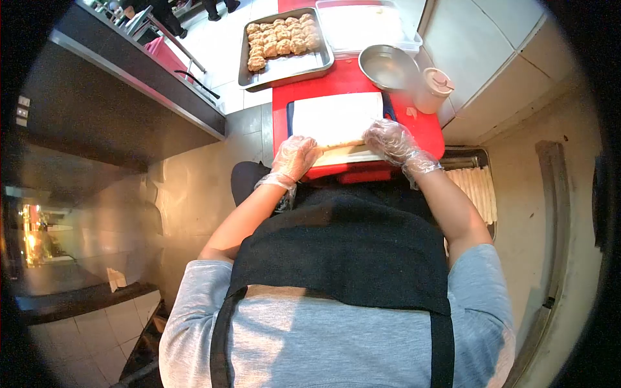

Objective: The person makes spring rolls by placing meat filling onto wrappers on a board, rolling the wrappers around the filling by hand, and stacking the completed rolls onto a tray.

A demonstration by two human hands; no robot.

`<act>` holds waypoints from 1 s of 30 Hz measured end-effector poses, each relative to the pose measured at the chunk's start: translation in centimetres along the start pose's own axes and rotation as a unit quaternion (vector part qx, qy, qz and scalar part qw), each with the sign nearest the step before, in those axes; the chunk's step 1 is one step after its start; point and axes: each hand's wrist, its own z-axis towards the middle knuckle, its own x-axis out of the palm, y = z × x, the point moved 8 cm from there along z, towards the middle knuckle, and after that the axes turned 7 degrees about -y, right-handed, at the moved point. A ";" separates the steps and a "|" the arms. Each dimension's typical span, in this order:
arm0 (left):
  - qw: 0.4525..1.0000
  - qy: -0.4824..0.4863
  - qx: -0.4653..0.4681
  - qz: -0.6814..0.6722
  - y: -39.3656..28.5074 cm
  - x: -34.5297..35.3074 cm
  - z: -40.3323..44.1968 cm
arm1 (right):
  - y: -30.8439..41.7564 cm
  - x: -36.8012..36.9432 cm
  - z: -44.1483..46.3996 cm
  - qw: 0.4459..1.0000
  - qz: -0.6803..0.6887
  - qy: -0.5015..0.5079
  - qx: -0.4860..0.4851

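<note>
A stack of white sheets [336, 116] lies on a dark blue mat on the red table [283, 110]. Along its near edge runs a thin rolled strip [343, 146]. My left hand [296, 157], in a clear plastic glove, has its fingers closed at the strip's left end. At the right end is my right hand [391, 141], gloved too, with its fingers bent together. Filling inside the strip, if any, is too small to make out.
A metal tray [284, 79] of browned lumps stands at the back left. Behind are a plastic container [369, 29], a metal bowl [388, 67] and a lidded cup [432, 90]. A tray of pale rolls [474, 194] sits lower right, beside the tiled wall.
</note>
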 end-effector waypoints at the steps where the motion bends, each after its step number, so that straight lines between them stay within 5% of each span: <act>1: 1.000 -0.005 0.009 0.006 0.2 0.1 0.1 | -0.5 0.3 -0.1 1.000 -0.021 -0.008 0.000; 5: 0.998 -0.032 0.008 0.045 1.3 0.0 0.6 | 3.0 -2.4 0.1 0.975 -0.041 -0.208 -0.072; 8: 0.997 -0.022 0.002 0.072 1.4 -0.3 1.0 | 3.5 -0.7 0.4 0.966 0.045 -0.237 -0.095; 13: 0.996 -0.026 0.085 -0.005 -3.5 0.6 2.7 | -0.4 3.8 2.4 0.992 0.055 -0.109 -0.026; 16: 1.000 0.007 -0.009 -0.007 -1.7 2.9 3.0 | 1.2 2.0 2.4 0.979 0.005 -0.193 -0.069; 20: 1.000 0.005 0.027 0.002 -0.7 3.0 4.5 | 1.3 1.8 1.9 0.975 0.022 -0.220 -0.033; 24: 0.998 -0.053 0.045 0.008 -1.5 3.9 4.3 | -1.1 4.4 3.8 0.992 0.005 -0.123 -0.004; 30: 1.000 0.002 -0.018 -0.021 1.7 5.6 6.4 | -0.3 2.3 2.8 0.975 0.038 -0.214 -0.040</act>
